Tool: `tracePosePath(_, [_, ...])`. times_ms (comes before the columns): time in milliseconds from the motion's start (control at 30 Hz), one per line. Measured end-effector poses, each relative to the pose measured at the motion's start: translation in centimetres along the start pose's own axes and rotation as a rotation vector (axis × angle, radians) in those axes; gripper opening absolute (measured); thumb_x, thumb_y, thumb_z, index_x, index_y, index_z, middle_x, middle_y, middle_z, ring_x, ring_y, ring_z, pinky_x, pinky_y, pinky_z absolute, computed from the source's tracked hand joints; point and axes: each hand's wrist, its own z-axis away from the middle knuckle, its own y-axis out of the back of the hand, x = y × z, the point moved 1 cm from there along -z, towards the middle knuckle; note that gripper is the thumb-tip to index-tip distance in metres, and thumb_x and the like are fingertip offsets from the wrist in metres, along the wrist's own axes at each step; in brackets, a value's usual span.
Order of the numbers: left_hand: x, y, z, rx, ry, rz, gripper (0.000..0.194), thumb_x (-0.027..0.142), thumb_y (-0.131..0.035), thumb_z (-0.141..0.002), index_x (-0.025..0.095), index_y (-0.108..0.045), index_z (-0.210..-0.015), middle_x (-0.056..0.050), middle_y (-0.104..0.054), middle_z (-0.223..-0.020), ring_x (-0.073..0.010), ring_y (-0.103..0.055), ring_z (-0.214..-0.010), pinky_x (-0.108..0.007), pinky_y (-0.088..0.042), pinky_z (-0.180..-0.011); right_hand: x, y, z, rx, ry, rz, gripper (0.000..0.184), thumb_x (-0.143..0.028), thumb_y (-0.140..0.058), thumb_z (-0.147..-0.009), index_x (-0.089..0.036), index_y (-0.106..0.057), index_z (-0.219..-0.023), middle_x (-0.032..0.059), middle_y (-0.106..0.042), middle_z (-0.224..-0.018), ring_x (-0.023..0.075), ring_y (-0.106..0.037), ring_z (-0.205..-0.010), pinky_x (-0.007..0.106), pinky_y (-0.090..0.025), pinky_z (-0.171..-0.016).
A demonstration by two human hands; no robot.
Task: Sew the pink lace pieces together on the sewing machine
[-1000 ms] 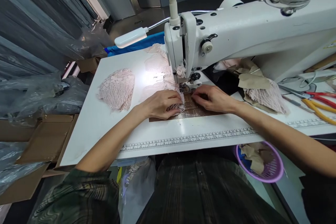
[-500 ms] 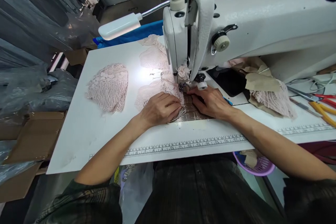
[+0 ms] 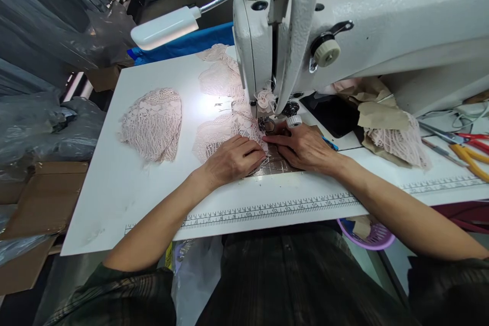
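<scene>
Pale pink lace fabric [image 3: 216,132] lies under the needle area of a white sewing machine [image 3: 246,56]. My left hand [image 3: 237,160] rests on its near edge with fingers curled and pressed together, gripping the lace. From the other side comes my right hand [image 3: 301,147], its index finger stretched out so the tip touches the lace edge just below the presser foot. The right thumb is apart from that finger, over the metal bed plate [image 3: 275,167]; the other fingers are folded and partly hidden. A separate lace piece [image 3: 155,125] lies folded on the left of the table.
A lamp [image 3: 166,28] lights the white table [image 3: 99,183], which has a printed ruler [image 3: 263,212] along its front. At right are a dark phone-like slab [image 3: 332,114], brown paper with lace [image 3: 385,114], and yellow-handled scissors [image 3: 469,160]. A purple basket [image 3: 376,239] sits below.
My right index finger has moved left from beside the presser foot onto the lace edge. My left hand keeps its place on the lace. The camera view has shifted slightly.
</scene>
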Motion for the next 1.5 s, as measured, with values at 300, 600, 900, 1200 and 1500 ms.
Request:
tracePosePath(300, [0.8, 1.2, -0.1, -0.132, 0.089, 0.088, 0.02, 0.019, -0.05, -0.092, 0.014, -0.069, -0.095, -0.008, -0.07, -0.096, -0.0174, -0.067, -0.086, -0.034, -0.056, -0.08, 0.3, -0.1, 0.3, 0.026, 0.072, 0.04, 0.037, -0.021, -0.047, -0.093, -0.028, -0.069, -0.122, 0.0116, -0.058, -0.104, 0.0234, -0.052, -0.09, 0.035, -0.041, -0.074])
tracePosePath(600, [1.3, 1.4, -0.4, -0.166, 0.123, -0.045, 0.023, 0.022, -0.049, -0.092, 0.014, -0.071, -0.096, -0.009, -0.069, -0.101, -0.0199, -0.064, -0.086, -0.036, -0.048, -0.077, 0.0, -0.1, 0.4, -0.063, 0.038, 0.061, 0.039, -0.023, -0.05, -0.092, -0.029, -0.066, -0.127, 0.0132, -0.056, -0.109, 0.027, -0.053, -0.097, 0.04, -0.041, -0.08])
tracePosePath(900, [1.1, 0.7, -0.2, -0.133, 0.13, -0.129, 0.021, 0.017, -0.049, -0.093, 0.012, -0.068, -0.101, -0.011, -0.069, -0.106, -0.0227, -0.064, -0.092, -0.039, -0.049, -0.081, -0.6, -0.3, -0.2, -0.064, -0.035, 0.158, 0.041, -0.025, -0.047, -0.094, -0.025, -0.062, -0.131, 0.0136, -0.057, -0.103, 0.0218, -0.05, -0.078, 0.034, -0.037, -0.068])
tracePosePath(1200, [-0.4, -0.3, 0.3, -0.079, 0.119, -0.096, 0.023, 0.014, -0.047, -0.093, 0.011, -0.064, -0.109, -0.012, -0.068, -0.11, -0.0229, -0.064, -0.097, -0.039, -0.051, -0.084, -0.5, -0.4, -0.2, -0.05, -0.143, 0.1, 0.04, -0.025, -0.043, -0.095, -0.021, -0.058, -0.132, 0.0142, -0.055, -0.104, 0.0211, -0.051, -0.073, 0.036, -0.041, -0.067])
tracePosePath(1500, [-0.4, -0.4, -0.2, 0.013, 0.235, -0.007, 0.019, 0.023, -0.051, -0.096, 0.015, -0.068, -0.094, -0.008, -0.07, -0.103, -0.0187, -0.062, -0.086, -0.038, -0.045, -0.081, 0.1, 0.6, 0.3, 0.177, -0.303, -0.145, 0.026, -0.02, -0.051, -0.086, -0.016, -0.062, -0.11, 0.0099, -0.055, -0.098, 0.0207, -0.055, -0.077, 0.036, -0.049, -0.071])
